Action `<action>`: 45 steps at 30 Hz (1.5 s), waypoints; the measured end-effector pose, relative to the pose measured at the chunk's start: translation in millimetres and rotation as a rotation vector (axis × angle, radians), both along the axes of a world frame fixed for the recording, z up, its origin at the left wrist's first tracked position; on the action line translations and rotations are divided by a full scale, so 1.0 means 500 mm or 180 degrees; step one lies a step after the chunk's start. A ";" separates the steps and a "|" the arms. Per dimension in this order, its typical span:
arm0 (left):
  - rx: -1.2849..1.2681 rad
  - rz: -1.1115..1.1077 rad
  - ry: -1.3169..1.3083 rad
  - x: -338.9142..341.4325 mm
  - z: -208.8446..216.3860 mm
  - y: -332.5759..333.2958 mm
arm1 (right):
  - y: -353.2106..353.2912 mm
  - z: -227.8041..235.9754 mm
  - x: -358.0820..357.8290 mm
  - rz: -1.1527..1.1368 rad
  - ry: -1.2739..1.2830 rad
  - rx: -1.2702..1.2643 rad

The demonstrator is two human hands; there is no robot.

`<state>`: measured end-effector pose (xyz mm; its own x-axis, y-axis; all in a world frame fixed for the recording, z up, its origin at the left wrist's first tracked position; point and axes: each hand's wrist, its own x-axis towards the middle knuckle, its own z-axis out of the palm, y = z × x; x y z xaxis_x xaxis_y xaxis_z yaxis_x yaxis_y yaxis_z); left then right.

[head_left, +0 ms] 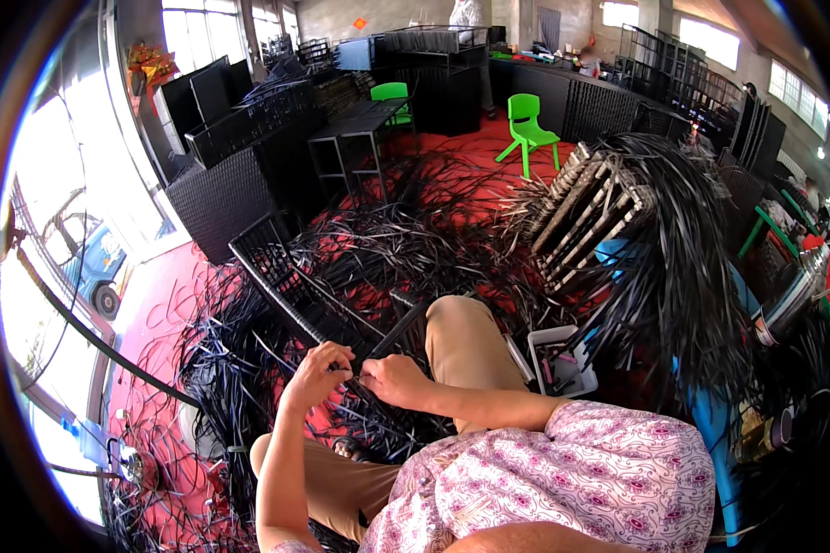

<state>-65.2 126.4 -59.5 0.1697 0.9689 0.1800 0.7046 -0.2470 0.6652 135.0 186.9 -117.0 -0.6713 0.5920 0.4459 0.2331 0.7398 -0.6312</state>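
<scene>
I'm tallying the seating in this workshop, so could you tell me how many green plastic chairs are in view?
2: one green chair stands on the red floor mid-room, the second chair behind the black table. Others may be hidden behind stacked furniture.

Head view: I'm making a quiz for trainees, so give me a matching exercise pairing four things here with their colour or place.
Things:
1. moulded plastic child's chair
2. small rectangular plastic tray
3. black woven rattan frame
4. loose black plastic weaving strips

Descriptions:
A. white, beside the person's right knee
B. bright green, standing on the red floor
C. strewn across the floor
D. leaning in front of the left hand and right hand

Pairs: 1-B, 2-A, 3-D, 4-C
</scene>
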 end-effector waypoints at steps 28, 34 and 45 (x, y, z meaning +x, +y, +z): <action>0.1164 0.0625 -0.0313 0.039 -0.098 -0.063 | 0.002 0.025 -0.011 0.0028 -0.0319 -0.0209; 0.1027 0.0720 -0.0405 0.031 -0.107 -0.062 | -0.001 0.031 -0.010 0.0042 -0.0359 -0.0260; 0.0858 0.0764 -0.0376 0.037 -0.080 -0.065 | 0.001 0.013 -0.017 0.0061 -0.0280 -0.0309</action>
